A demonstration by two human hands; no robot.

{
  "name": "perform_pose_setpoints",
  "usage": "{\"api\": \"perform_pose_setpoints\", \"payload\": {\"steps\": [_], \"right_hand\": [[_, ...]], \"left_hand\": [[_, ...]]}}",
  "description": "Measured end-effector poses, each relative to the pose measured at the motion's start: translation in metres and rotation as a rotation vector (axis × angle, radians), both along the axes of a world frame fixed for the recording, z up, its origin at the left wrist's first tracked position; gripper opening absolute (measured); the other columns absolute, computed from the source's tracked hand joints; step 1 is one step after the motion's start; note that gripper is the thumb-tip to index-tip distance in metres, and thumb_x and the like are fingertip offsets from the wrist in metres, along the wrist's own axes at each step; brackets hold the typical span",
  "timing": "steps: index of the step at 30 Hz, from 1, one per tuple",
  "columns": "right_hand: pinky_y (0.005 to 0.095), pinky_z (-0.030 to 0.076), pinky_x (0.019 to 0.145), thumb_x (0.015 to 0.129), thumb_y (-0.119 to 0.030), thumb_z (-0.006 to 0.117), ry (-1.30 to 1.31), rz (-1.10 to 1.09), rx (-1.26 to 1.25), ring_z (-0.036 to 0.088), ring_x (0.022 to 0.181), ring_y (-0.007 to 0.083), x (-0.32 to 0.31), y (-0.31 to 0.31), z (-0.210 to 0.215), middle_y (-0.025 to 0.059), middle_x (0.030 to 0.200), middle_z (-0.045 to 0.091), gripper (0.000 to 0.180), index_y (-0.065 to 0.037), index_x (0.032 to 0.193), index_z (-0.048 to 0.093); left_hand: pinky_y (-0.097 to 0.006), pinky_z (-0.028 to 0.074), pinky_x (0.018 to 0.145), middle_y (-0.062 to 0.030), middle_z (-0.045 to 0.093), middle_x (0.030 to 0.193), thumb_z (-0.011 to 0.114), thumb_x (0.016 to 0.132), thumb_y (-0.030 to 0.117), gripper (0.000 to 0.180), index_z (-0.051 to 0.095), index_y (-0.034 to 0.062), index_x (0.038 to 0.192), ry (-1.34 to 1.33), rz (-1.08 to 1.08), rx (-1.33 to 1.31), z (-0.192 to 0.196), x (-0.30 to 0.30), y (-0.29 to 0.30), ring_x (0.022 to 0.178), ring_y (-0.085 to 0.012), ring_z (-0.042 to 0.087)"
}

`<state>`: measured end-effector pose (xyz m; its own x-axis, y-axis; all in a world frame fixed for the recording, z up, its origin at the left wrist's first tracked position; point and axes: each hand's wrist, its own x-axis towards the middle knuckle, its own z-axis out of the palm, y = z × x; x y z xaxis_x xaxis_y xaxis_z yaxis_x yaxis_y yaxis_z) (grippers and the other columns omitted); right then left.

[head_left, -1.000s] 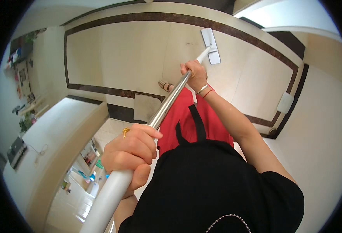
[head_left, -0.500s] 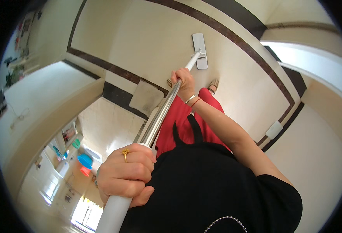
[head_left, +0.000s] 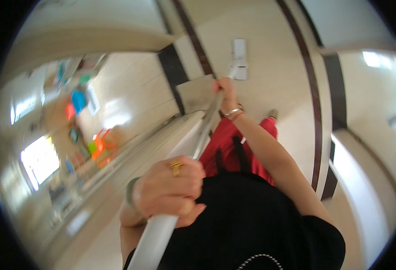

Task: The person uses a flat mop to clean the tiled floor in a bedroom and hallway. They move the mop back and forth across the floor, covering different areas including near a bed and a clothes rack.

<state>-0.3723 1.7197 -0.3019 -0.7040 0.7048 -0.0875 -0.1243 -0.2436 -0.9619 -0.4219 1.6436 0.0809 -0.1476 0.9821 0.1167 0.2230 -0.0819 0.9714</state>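
Note:
A flat mop with a white rectangular head (head_left: 239,48) lies against the pale floor ahead of my feet. Its pole (head_left: 204,134), silvery in the middle, slants down toward me and ends in a thick white handle (head_left: 154,240). My left hand (head_left: 171,191), wearing a gold ring and a green bangle, is wrapped round the top of that handle. Farther down the pole my right hand (head_left: 226,94), with a bracelet and red string at the wrist, grips it closed. Motion blurs the left hand and the pole somewhat.
A grey mat (head_left: 195,93) lies by a dark threshold strip (head_left: 173,67) at a doorway on the left. Through it show a blue basin (head_left: 78,101), a red basin (head_left: 70,111) and an orange item (head_left: 102,145). Walls with dark skirting stand on the right.
My view has swung round, so the room on the left shows more. Both hands keep their hold on the mop, whose head stays flat on the floor. My feet have shifted.

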Motion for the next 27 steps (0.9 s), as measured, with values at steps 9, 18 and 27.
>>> {"api": "perform_pose_setpoints", "payload": {"steps": [9,18,27], "right_hand": [[0.0344,0.04,0.067,0.079,0.002,0.065,-0.027,0.362,0.574,0.048,0.07,0.0228,-0.027,0.016,0.009,0.0046,0.07,0.049,0.018,-0.007,0.072,0.05],[0.0419,0.047,0.083,0.076,-0.002,0.063,-0.136,0.912,0.556,0.057,0.092,0.0358,-0.021,0.109,0.037,0.0148,0.089,0.062,0.007,-0.005,0.082,0.06],[0.0424,0.044,0.075,0.076,-0.004,0.061,0.002,0.719,0.542,0.053,0.081,0.037,-0.029,0.105,0.028,0.0128,0.074,0.055,0.01,-0.006,0.075,0.051]], "left_hand": [[-0.047,0.05,0.082,-0.0062,0.058,0.069,0.069,0.072,-0.004,0.02,0.053,0.0066,0.069,0.037,0.462,0.015,-0.009,0.024,-0.025,0.063,-0.0223,0.058],[-0.046,0.047,0.087,-0.0024,0.054,0.069,0.071,0.088,0.026,0.028,0.051,0.0103,0.078,-0.007,0.96,0.188,-0.034,0.073,0.063,0.066,-0.0187,0.057],[-0.042,0.044,0.074,-0.0024,0.05,0.063,0.059,0.084,0.002,0.022,0.043,0.0116,0.071,-0.009,1.173,0.171,-0.029,0.068,0.091,0.056,-0.0172,0.05]]}}
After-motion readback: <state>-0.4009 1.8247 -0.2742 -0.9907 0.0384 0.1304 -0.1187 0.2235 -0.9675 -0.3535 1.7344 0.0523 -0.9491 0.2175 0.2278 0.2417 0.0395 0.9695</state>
